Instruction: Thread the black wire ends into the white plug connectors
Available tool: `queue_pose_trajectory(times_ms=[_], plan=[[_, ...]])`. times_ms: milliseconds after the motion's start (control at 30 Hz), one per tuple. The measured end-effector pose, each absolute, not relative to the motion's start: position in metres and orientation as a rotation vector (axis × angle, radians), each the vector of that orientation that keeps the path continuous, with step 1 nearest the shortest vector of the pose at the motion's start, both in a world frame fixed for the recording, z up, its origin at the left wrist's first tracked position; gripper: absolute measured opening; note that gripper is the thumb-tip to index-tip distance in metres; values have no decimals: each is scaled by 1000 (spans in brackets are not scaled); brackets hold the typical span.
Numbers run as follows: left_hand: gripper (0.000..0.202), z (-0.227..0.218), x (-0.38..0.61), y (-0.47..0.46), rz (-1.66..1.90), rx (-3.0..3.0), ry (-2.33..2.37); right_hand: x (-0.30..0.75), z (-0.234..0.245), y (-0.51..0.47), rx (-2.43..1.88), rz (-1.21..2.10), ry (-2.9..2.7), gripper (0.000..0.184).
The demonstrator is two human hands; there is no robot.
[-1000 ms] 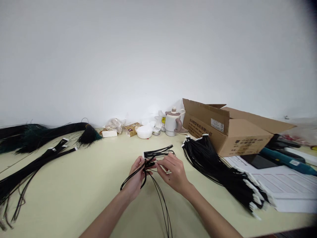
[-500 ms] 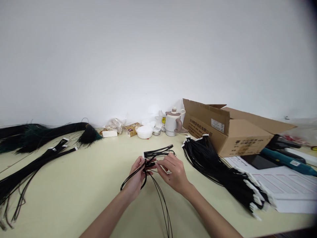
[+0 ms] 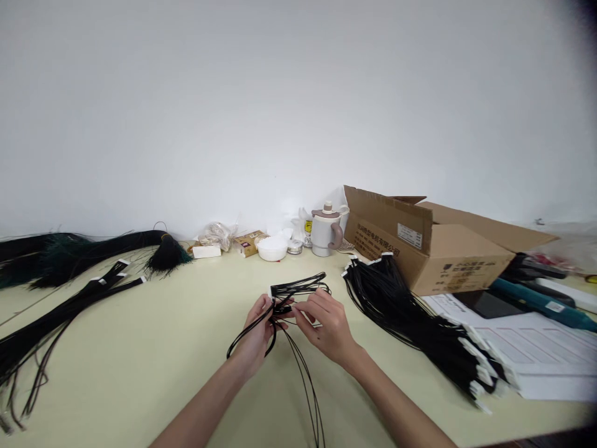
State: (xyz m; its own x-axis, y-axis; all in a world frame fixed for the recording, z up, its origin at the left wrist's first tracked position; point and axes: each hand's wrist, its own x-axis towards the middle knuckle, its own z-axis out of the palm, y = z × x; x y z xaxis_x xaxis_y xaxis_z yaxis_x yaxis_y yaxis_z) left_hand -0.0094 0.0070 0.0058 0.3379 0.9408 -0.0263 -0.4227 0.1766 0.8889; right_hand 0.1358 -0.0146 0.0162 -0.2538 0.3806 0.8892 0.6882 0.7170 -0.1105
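Above the middle of the table my left hand (image 3: 255, 333) is closed around a black wire harness (image 3: 298, 287), close to its white connector (image 3: 270, 292). Loops of the wires bend round that hand, and several loose strands (image 3: 305, 367) hang down toward the near edge. Thumb and forefinger of my right hand (image 3: 325, 320) pinch together at the right part of the same harness. The exact spot between those fingertips is too small to make out. On the right lies a thick bundle of black wire harnesses (image 3: 420, 330) with white connectors at both ends.
More black harnesses (image 3: 69, 308) lie at the left, with long black wire bundles (image 3: 107, 252) behind them. Along the wall stand a white bowl (image 3: 273, 250) and a lidded cup (image 3: 321, 236). An open cardboard box (image 3: 461, 261), papers (image 3: 536, 348) and a teal tool (image 3: 541, 303) occupy the right.
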Motion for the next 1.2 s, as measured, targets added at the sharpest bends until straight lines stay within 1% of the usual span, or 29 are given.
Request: queue_pose_trajectory(times_ms=[933, 1200], plan=[[24, 1, -8, 6, 1071, 914, 691, 134, 17, -15, -820, -369, -1877, 6], [26, 2, -9, 6, 1056, 923, 692, 135, 17, -15, -827, -346, -1883, 6]])
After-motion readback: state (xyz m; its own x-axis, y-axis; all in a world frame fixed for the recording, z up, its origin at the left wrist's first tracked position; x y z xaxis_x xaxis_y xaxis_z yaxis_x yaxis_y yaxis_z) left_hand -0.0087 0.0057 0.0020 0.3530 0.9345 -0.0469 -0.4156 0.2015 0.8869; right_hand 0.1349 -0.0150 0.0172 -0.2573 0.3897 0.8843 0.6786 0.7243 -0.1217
